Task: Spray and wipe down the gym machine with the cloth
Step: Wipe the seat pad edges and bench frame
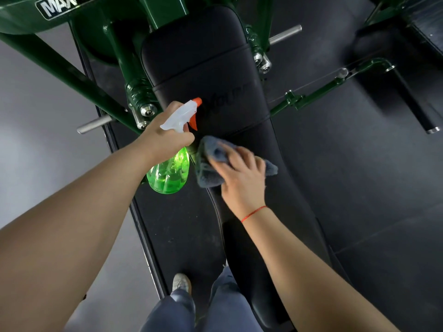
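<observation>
Left hand (165,137): fingers wrapped round the neck of the spray bottle (171,173), just under the white trigger head. The orange nozzle points up the pad, and the bottle hangs clear of it. No finger can be seen on the trigger.

Right hand (242,173): palm down, fingers laid over the grey cloth (207,168), pressing it onto the black pad (203,56). Fingertips blurred. There is a red string at the wrist. The two hands are near each other but not touching.

Handling, judged:
- Cloth is soft and limp and bunches out on both sides of the hand. It is best held under a flat palm, since loose edges could drag or fold.
- Bottle is a light translucent green plastic, part full, so the liquid will slosh. The neck grip suits one-handed spraying. The body is likely slick if wet.
- Pad is smooth upholstery with some give, and the seams across it may hold spray.

Surroundings: the green frame (72,75) flanks the pad, with steel pegs (94,127) sticking out at the sides. Dark floor below.
</observation>
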Demonstrator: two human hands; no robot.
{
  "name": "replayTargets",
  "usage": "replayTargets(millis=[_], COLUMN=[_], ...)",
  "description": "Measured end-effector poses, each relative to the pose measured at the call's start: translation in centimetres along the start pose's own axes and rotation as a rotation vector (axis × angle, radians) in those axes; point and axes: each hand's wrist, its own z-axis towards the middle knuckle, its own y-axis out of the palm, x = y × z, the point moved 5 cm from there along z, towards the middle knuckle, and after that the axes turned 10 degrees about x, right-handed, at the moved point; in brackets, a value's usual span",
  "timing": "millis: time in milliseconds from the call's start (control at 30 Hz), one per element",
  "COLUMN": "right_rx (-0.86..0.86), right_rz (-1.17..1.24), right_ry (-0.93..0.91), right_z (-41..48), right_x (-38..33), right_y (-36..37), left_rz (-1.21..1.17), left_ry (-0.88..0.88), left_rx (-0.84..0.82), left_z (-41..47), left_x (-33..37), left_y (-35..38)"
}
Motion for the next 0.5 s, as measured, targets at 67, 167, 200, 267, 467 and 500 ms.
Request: replayTargets(millis=[67,167,200,267,467,500], right_rx=[0.1,0.169,0.168,0.186,0.166,0.166], right_rz=[-0.038,0.083,0.16,0.242,0.384,0.4], right_ry=[0.219,0.666,0.787,0.918,1.097,1.106], right_z=[1.1,2.3,2.7,3.2,6.9,7.7], right_x=[3.1,7.9,8.8,9.2,9.9,10.2], right_y=[-1.2,-2.4,-2.3,-2.3,-2.2,-2.1], left_rz=[-0.019,-0.067,-0.074,-0.066,-0.084,-0.077], left_ry=[-0.001,0.001,0.004,0.006,-0.031,-0.034], left_rx=[0.01,0.014,0.017,0.019,-0.003,0.004], left_z=[-0.1,-0.4,-0.4,-0.5,-0.4,-0.3], left_x=[0.1,0.4,0.4,0.4,-0.5,-0.6], left_y=[-0.1,-0.1,-0.1,0.0,0.1,0.1])
